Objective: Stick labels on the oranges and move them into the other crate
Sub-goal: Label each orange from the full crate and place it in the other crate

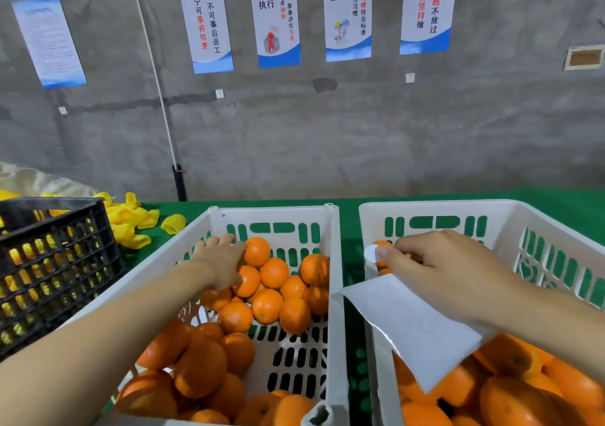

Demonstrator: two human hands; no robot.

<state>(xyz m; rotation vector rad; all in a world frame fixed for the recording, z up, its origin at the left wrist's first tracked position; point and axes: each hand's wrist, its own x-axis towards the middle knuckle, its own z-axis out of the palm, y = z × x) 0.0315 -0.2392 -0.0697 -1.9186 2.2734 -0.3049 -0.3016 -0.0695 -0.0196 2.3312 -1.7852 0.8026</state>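
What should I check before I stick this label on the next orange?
1. Label peeled and pinched in right hand: ok.
2. Left hand on an orange in the left crate: ok.
3. Orange firmly gripped: cannot tell.
4. Orange lifted out to meet the label: not ok.
5. Room in the right crate: ok.

A single head-worn wide-angle view sits close above the near rim of the left white crate (334,261), facing forward and down. The right white crate (425,207) lies beside it, and beyond it the desk (556,201) meets the wall (294,137).
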